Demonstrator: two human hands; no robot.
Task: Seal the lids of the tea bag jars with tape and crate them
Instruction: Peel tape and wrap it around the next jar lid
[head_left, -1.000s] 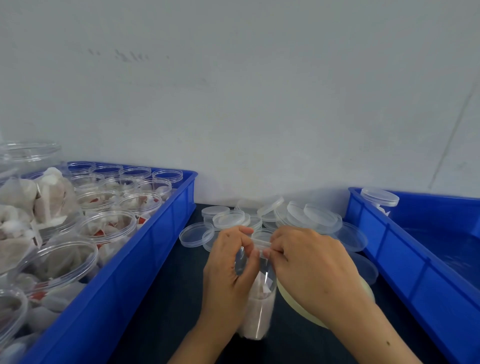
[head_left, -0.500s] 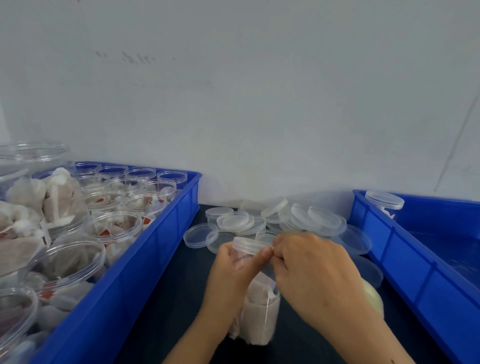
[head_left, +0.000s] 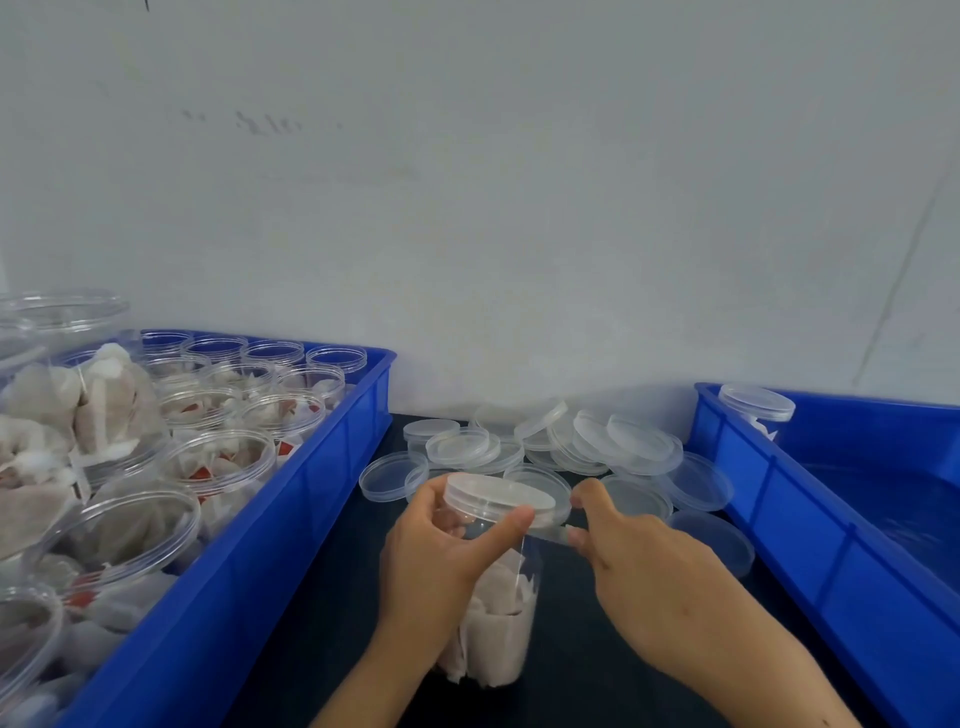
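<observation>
While the left thumb presses flat against the seam just under the lid, the other fingers of the left hand curl round the far side of the jar, so the hand grips it. The right hand sits just right of the jar, its thumb and forefinger pinching the end of a clear tape strip that runs from under the left thumb along the lid's edge; its other fingers are curled loosely beneath. Whether the tape roll is anywhere in reach I cannot tell.

The jar stands upright on the dark table, its lid on, tea bags filling its lower half (one string runs up the inside wall).

Behind the jar, against the wall, lies a heap of loose lids, some flat, some leaning on each other. Left of the jar is a blue crate packed with open jars holding tea bags, a few at the back looking empty. Right of the jar is a second blue crate, with one lidded jar in its far corner. One more loose lid lies on the table between the right hand and that crate.
</observation>
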